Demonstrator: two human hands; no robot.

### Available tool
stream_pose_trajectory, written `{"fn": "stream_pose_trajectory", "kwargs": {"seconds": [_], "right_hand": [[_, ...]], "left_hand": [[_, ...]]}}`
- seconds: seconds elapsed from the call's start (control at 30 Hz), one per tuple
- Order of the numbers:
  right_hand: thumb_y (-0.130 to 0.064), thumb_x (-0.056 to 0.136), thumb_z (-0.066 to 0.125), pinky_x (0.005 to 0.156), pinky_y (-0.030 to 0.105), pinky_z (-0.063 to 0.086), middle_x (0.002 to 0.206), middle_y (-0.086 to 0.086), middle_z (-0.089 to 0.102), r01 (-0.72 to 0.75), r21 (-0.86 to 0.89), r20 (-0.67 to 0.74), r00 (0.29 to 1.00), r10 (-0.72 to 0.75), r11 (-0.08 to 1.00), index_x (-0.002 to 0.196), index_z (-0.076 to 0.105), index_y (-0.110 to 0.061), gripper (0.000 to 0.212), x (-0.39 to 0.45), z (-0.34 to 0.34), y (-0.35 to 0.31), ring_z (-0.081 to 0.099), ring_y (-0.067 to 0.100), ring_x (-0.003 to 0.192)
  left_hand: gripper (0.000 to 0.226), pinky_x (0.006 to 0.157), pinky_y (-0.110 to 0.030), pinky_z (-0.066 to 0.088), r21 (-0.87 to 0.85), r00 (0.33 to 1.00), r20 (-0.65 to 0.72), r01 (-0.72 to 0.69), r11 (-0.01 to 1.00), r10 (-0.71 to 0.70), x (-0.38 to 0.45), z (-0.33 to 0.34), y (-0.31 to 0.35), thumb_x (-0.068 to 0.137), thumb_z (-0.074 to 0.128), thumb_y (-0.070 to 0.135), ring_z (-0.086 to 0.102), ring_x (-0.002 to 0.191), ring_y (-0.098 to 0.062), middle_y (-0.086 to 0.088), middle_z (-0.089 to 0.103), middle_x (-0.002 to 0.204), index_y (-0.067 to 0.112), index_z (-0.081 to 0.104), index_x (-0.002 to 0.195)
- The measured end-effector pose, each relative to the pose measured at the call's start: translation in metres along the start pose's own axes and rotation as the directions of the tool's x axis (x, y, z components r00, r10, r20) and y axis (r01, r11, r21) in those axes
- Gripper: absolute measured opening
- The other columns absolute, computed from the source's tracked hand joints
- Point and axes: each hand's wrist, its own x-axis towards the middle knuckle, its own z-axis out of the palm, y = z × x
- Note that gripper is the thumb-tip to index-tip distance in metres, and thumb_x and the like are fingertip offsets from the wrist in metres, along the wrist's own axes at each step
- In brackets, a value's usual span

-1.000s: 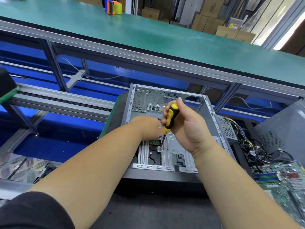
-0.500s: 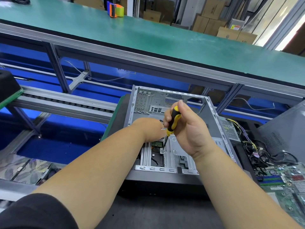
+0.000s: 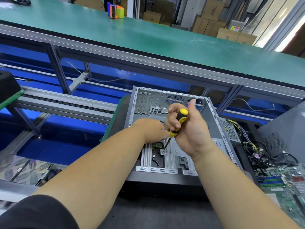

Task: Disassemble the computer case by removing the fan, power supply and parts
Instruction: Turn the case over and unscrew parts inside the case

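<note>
An open grey computer case (image 3: pixel 212 113) lies on its side in front of me, its inside mostly bare metal. My right hand (image 3: pixel 189 131) grips a yellow-and-black screwdriver (image 3: pixel 179 120), whose tip stands on a screw (image 3: pixel 163 152) of the drive bracket near the case's front. My left hand (image 3: pixel 151 129) reaches into the case just left of the screwdriver shaft; its fingers are hidden behind the right hand. A small green circuit board (image 3: pixel 157 144) of a drive shows under the left hand.
A removed power supply (image 3: pixel 230 131) with a cable bundle (image 3: pixel 254 146) lies right of the case. A green motherboard (image 3: pixel 283 179) sits at the right edge, a grey side panel (image 3: pixel 283 129) behind it. A green-topped bench (image 3: pixel 148 38) runs across above.
The view has shifted slightly. My right thumb has lifted off the screwdriver handle and now sticks up; the tip stays on the same screw. The left hand stays in place.
</note>
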Motion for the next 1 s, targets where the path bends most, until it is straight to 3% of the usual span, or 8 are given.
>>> {"fn": "stream_pose_trajectory", "kwargs": {"seconds": [0.07, 0.23, 0.47, 0.6, 0.7, 0.77, 0.87, 1.0], "right_hand": [[-0.059, 0.1, 0.023, 0.059, 0.031, 0.032, 0.054, 0.003, 0.036, 0.011, 0.021, 0.024, 1.0, -0.012, 1.0, 0.084, 0.053, -0.008, 0.061, -0.0019, -0.002, -0.0001, 0.034, 0.018, 0.053], [-0.035, 0.092, 0.048, 0.063, 0.03, 0.041, 0.069, 0.004, 0.052, 0.055, -0.035, -0.008, 0.998, -0.055, 0.998, 0.081, 0.05, -0.014, 0.024, -0.0064, -0.0059, -0.0008, 0.046, 0.02, 0.061], [-0.038, 0.098, 0.046, 0.065, 0.029, 0.048, 0.074, 0.005, 0.055, 0.014, -0.019, -0.011, 1.0, -0.014, 1.0, 0.08, 0.058, -0.011, 0.035, -0.0041, -0.0073, -0.0039, 0.052, 0.019, 0.064], [-0.046, 0.104, 0.029, 0.062, 0.029, 0.038, 0.056, 0.003, 0.041, -0.011, -0.018, -0.001, 1.0, 0.011, 1.0, 0.07, 0.063, -0.01, 0.06, -0.002, -0.003, -0.0025, 0.041, 0.018, 0.055], [-0.054, 0.102, 0.02, 0.059, 0.031, 0.029, 0.051, 0.001, 0.035, 0.001, 0.005, 0.01, 1.0, -0.001, 1.0, 0.077, 0.061, -0.008, 0.066, -0.002, -0.0001, 0.0004, 0.032, 0.017, 0.05], [-0.058, 0.099, 0.024, 0.061, 0.033, 0.028, 0.055, 0.002, 0.038, 0.017, 0.023, 0.035, 0.999, -0.018, 1.0, 0.086, 0.054, -0.008, 0.06, -0.0038, -0.0006, 0.0022, 0.033, 0.018, 0.053], [-0.044, 0.093, 0.046, 0.065, 0.034, 0.031, 0.064, 0.003, 0.048, 0.054, -0.007, 0.037, 0.998, -0.054, 0.999, 0.088, 0.048, -0.012, 0.033, -0.0073, -0.0035, 0.0031, 0.042, 0.019, 0.059], [-0.036, 0.093, 0.056, 0.071, 0.034, 0.044, 0.081, 0.007, 0.059, 0.05, -0.06, -0.019, 0.999, -0.051, 0.997, 0.088, 0.056, -0.011, 0.026, -0.0076, -0.007, 0.0011, 0.052, 0.021, 0.069]], "left_hand": [[0.04, 0.055, -0.029, 0.033, 0.0, 1.0, -0.01, 0.004, 1.0, -0.004, 0.0002, 0.0004, 0.0, 0.089, 0.033, 0.056, 0.05, 0.064, -0.008, 0.009, 0.056, 0.07, 0.026, 0.052, 0.07], [0.043, 0.061, -0.032, 0.038, 0.037, 0.999, 0.014, -0.029, 0.999, 0.029, 0.0013, 0.0003, 0.0003, 0.091, 0.029, 0.057, 0.053, 0.07, -0.015, 0.009, 0.053, 0.071, 0.026, 0.051, 0.071], [0.046, 0.063, -0.032, 0.039, 0.039, 1.0, -0.012, -0.022, 0.999, 0.022, -0.001, -0.0011, 0.0014, 0.09, 0.028, 0.059, 0.051, 0.069, -0.015, 0.009, 0.052, 0.07, 0.025, 0.052, 0.072], [0.043, 0.066, -0.034, 0.042, 0.057, 0.999, 0.009, -0.053, 0.997, 0.052, 0.0016, -0.0006, 0.0003, 0.089, 0.028, 0.057, 0.055, 0.074, -0.02, 0.008, 0.053, 0.07, 0.025, 0.05, 0.071], [0.045, 0.066, -0.035, 0.045, 0.061, 0.996, 0.022, -0.09, 0.994, 0.089, 0.0026, -0.0006, -0.0001, 0.077, 0.019, 0.058, 0.055, 0.073, -0.018, 0.008, 0.054, 0.072, 0.024, 0.048, 0.07], [0.051, 0.061, -0.033, 0.041, 0.041, 0.997, -0.001, -0.081, 0.996, 0.081, 0.0021, 0.0003, 0.0002, 0.066, 0.013, 0.06, 0.053, 0.066, -0.015, 0.008, 0.055, 0.069, 0.024, 0.049, 0.067], [0.05, 0.06, -0.031, 0.042, 0.034, 0.997, -0.004, -0.074, 0.997, 0.074, 0.0024, 0.0019, 0.0, 0.066, 0.013, 0.06, 0.051, 0.063, -0.012, 0.007, 0.056, 0.068, 0.025, 0.048, 0.066], [0.048, 0.059, -0.031, 0.04, 0.048, 0.998, -0.02, -0.05, 0.998, 0.051, 0.0029, 0.0027, -0.0005, 0.07, 0.016, 0.056, 0.05, 0.062, -0.012, 0.006, 0.055, 0.068, 0.023, 0.051, 0.068]]}}
